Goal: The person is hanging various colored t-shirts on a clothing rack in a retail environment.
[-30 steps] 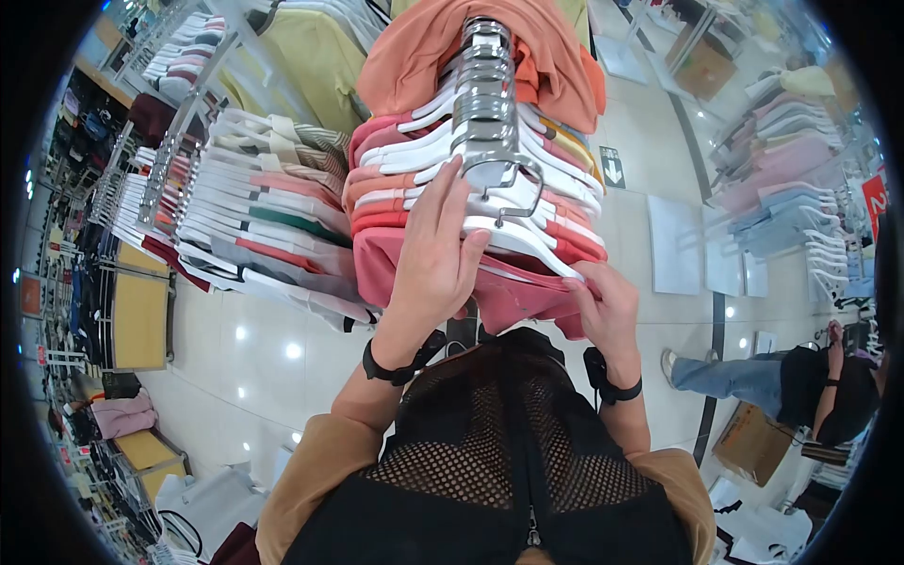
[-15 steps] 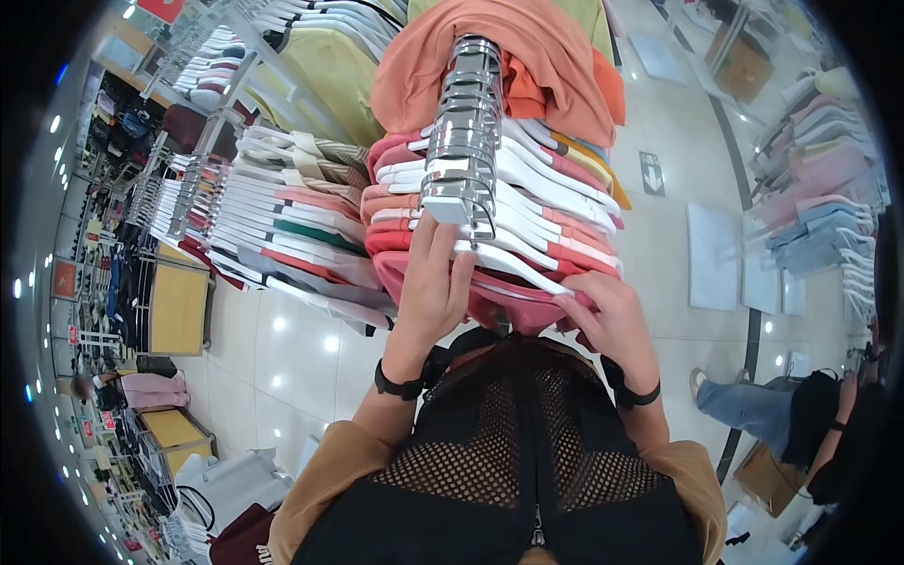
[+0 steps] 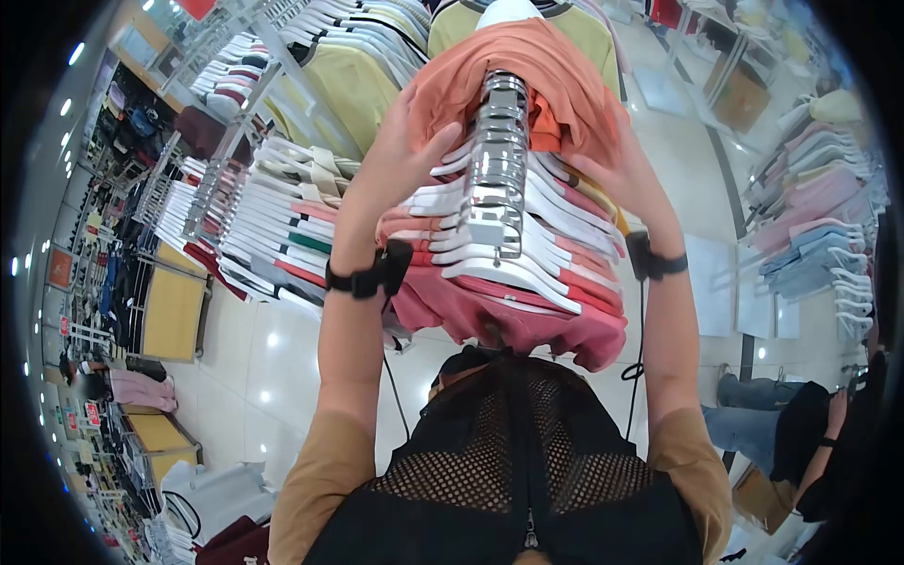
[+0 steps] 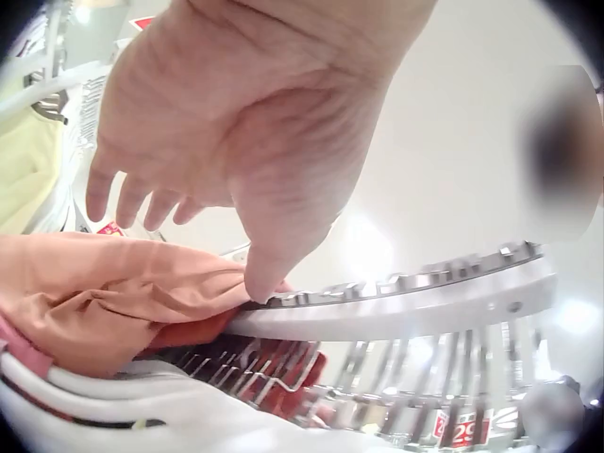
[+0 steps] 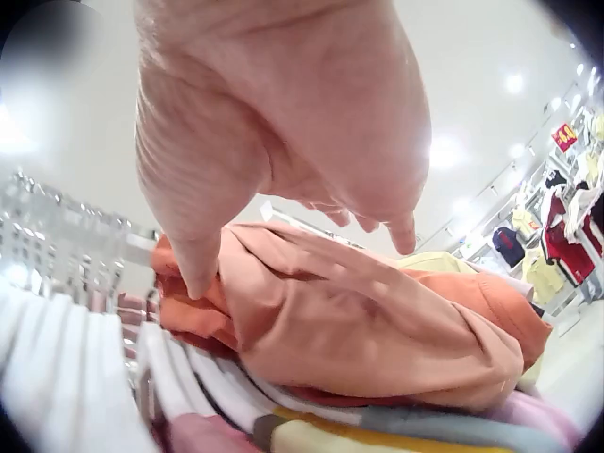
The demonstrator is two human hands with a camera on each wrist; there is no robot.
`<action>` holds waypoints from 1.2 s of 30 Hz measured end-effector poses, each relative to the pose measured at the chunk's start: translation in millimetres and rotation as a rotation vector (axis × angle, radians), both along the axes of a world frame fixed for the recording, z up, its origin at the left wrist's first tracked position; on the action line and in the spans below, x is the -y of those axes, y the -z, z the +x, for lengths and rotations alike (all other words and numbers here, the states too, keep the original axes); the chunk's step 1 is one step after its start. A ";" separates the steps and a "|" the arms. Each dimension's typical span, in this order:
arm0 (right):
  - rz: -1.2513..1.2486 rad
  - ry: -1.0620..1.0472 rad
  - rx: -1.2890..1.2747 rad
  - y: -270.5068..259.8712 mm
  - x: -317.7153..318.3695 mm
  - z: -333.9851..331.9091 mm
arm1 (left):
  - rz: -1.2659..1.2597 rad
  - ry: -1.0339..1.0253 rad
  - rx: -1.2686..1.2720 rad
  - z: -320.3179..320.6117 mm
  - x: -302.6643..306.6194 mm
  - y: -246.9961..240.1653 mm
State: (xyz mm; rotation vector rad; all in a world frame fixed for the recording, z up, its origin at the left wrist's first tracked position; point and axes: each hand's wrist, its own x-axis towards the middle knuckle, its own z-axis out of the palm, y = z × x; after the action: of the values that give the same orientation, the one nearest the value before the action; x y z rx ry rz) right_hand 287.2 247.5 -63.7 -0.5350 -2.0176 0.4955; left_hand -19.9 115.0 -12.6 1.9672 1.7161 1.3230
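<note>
Left hand (image 3: pixel 394 158) and right hand (image 3: pixel 633 177), fingers loosely extended, gripping nothing I can see, flank the peach garment (image 3: pixel 504 49) draped crosswise over the rail (image 4: pixel 406 313).

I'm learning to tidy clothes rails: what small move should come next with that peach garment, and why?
Probably have the left hand and right hand curl their fingers into the peach garment to gain a grip: they flank it with fingers not closed around it, and it lies bunched across the rail.
</note>
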 end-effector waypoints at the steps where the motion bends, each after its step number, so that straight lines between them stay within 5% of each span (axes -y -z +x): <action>1: 0.009 0.011 -0.004 -2.5 -9.0 -6.2 | 0.065 0.045 -0.054 -7.1 -17.2 -0.6; 7: -0.264 -0.121 -0.132 0.8 -25.5 -19.7 | 0.097 -0.098 -0.275 -39.2 -62.5 3.2; 10: -0.320 0.128 -0.039 -12.4 -12.2 -14.8 | 0.145 -0.094 -0.170 -37.8 -59.0 -4.2; 12: -0.102 0.268 0.011 -36.9 8.4 -10.7 | 0.189 -0.085 -0.090 -32.7 -51.9 -12.5; 14: -0.069 0.319 -0.001 -54.1 35.5 -8.9 | 0.259 -0.007 0.205 -30.8 -46.5 -16.5; 16: -0.165 0.551 -0.032 -61.3 56.8 -5.5 | 0.228 0.057 0.203 -30.6 -38.9 -18.9; 19: 0.008 0.579 -0.152 -68.1 76.3 -3.6 | 0.050 0.204 0.164 -22.2 -12.2 -37.6; 22: 0.049 0.540 -0.244 -87.6 112.7 -19.4 | -0.041 0.285 0.047 -29.0 -25.5 -23.6; 25: -0.223 0.378 -0.110 -89.2 132.3 -27.0 | -0.190 0.194 -0.208 -35.5 -31.2 -10.7; 27: -0.436 0.128 -0.039 -57.4 117.0 -17.4 | -0.018 0.127 -0.293 -38.2 -41.0 1.4; 31: -0.541 0.208 0.248 -45.2 81.6 10.4 | 0.272 0.047 -0.204 -30.0 -38.7 -3.1; 33: -0.257 0.454 -0.053 -67.7 85.4 5.4 | 0.217 -0.085 -0.050 -26.9 -33.3 -19.4; 36: 0.017 0.370 -0.393 -103.6 115.6 -10.7 | 0.529 -0.171 -0.005 1.0 -1.8 -50.1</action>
State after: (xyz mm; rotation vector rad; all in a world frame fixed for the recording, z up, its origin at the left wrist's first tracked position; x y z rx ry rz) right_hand 276.5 131.9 39.9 -0.7208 -1.5053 0.3255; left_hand -18.9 116.7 37.5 2.1063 1.6928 2.0024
